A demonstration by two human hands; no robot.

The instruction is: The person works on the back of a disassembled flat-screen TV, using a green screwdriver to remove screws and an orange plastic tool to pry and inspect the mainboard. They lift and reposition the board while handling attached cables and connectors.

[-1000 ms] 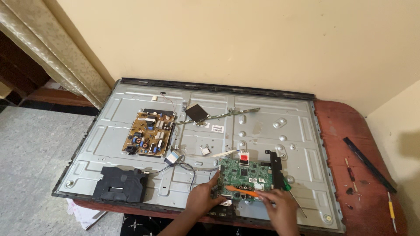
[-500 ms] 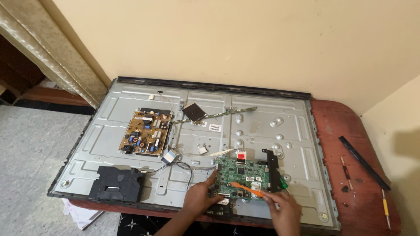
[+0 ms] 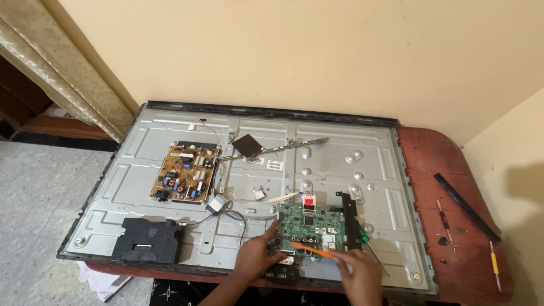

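Green circuit board [image 3: 310, 225]: lies flat on the grey metal back panel [image 3: 170, 170] of an opened flat screen, near the panel's front edge and right of centre; its long axis runs left to right, in line with that edge.
Orange tool [image 3: 310, 250]: a thin orange stick lying across the board's near edge, long axis almost left to right, its left end a little farther from the person and pointing at the left hand.
Left hand [image 3: 258, 258]: rests on the board's near left corner, fingers curled over the edge; whether it pinches anything cannot be told.
Right hand [image 3: 358, 271]: closed around the right end of the orange tool, fingers bent, just in front of the board.
Green-handled screwdriver [image 3: 368, 246]: lies just right of the board, handle near the black bracket [image 3: 348, 218], shaft pointing towards the front right.
Brown power board [image 3: 186, 178]: on the panel's left half, well apart from the hands.
Black speaker box [image 3: 148, 241]: front left of the panel.
Red-brown table [image 3: 447, 238]: carries the panel; small tools lie along its right side.
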